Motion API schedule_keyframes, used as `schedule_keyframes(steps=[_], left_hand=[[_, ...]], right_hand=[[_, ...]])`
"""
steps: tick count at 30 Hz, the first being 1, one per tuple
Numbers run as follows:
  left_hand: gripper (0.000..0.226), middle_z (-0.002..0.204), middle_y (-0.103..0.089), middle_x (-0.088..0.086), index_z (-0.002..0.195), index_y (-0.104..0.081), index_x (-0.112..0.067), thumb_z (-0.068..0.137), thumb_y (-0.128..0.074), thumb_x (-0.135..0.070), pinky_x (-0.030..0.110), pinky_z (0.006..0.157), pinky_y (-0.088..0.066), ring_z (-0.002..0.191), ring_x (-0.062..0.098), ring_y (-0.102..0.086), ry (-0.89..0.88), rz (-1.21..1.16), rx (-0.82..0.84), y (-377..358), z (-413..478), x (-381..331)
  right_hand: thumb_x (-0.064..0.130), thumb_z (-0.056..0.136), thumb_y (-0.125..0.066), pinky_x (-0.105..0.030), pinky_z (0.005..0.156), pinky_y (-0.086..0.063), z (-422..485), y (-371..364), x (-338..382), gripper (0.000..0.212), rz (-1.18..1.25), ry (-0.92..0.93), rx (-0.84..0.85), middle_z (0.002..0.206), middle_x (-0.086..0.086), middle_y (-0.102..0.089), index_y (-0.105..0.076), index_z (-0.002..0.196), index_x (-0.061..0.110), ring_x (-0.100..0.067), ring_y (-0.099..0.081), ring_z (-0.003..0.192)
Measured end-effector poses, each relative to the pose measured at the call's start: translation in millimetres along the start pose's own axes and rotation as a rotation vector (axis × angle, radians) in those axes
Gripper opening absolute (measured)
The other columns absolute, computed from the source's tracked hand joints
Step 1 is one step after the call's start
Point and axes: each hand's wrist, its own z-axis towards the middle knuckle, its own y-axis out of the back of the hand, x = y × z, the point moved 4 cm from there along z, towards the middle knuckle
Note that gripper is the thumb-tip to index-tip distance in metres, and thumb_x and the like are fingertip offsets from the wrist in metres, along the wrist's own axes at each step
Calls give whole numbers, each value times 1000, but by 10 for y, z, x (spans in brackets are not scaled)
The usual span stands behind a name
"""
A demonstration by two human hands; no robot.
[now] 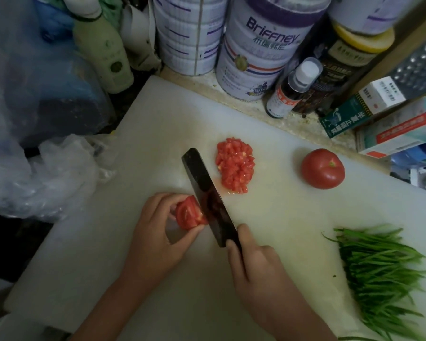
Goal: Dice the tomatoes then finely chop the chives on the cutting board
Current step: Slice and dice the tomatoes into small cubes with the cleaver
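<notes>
at the centre of the frame, a person's left hand pinches a tomato wedge between thumb and fingers on a white cutting board. the right hand grips the handle of a dark cleaver, its blade set against the wedge's right side. a heap of diced tomato lies just right of the blade tip, and a whole tomato sits further right, apart from it. uncut chives lie at the board's lower right. a briffney tin, bottles and boxes crowd the surface along the top.
</notes>
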Motion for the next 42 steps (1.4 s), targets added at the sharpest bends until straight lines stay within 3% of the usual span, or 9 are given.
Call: schedule_keyframes(steps=[8,14,18,23,29,32,36,42], left_hand=[[36,101,-55,-11,105,-61,-20,75,-72,-36,12,82,-43,90,6,-56,-53,19,-63,12,-84,-26],[40,105,-58,-3,110,-62,-19,75,-70,-36,10,80,-47,90,6,-60,0,27,-127,77,-135,-16],[41,109,-60,-6,114,-62,-24,77,-68,-42,7,84,-44,97,3,-59,20,42,-52,80,-135,-2],[50,115,-61,-4,122,-64,-17,81,-67,-46,6,91,-41,102,0,-58,21,73,-1,65,-174,30],[63,127,-50,-10,137,-53,-23,80,-67,-46,18,97,-46,111,10,-58,-6,49,51,102,-148,20],[57,124,-51,-9,134,-58,-15,83,-65,-40,20,94,-48,107,14,-59,-59,95,61,110,-113,-27],[51,118,-56,-4,127,-63,-11,84,-65,-39,18,91,-48,102,15,-60,-58,120,63,118,-84,-68],[48,115,-59,1,123,-65,-11,84,-65,-39,13,90,-47,99,15,-63,-4,93,49,114,-78,-84]], right_hand=[[34,100,-29,-36,57,-31,138,-67,43,17,-42,76,-31,57,7,-37,-36,104,20,-29,-52,61],[43,92,-19,-29,49,-22,-4,-92,-33,30,-84,82,-5,54,10,-33,-34,107,21,-13,-32,47],[37,99,-30,-28,53,-27,39,-22,-33,9,25,63,30,52,7,-36,-30,97,28,-14,-36,47],[51,90,-32,-19,44,-26,-35,109,-35,16,152,56,-3,52,4,-46,-34,85,36,-16,-42,47],[56,85,-32,-16,45,-23,-151,63,-112,13,205,-30,13,54,2,-45,-31,86,43,-16,-41,47],[67,79,-26,-15,47,-24,-169,9,-147,22,220,-75,31,56,5,-48,-31,86,47,-14,-42,50],[57,89,-31,-17,46,-26,-175,28,-115,12,251,-87,42,51,4,-45,-33,85,46,-16,-41,46],[56,87,-30,-16,47,-29,-247,52,-59,3,189,-207,106,62,14,-52,-30,85,53,-14,-47,53]])
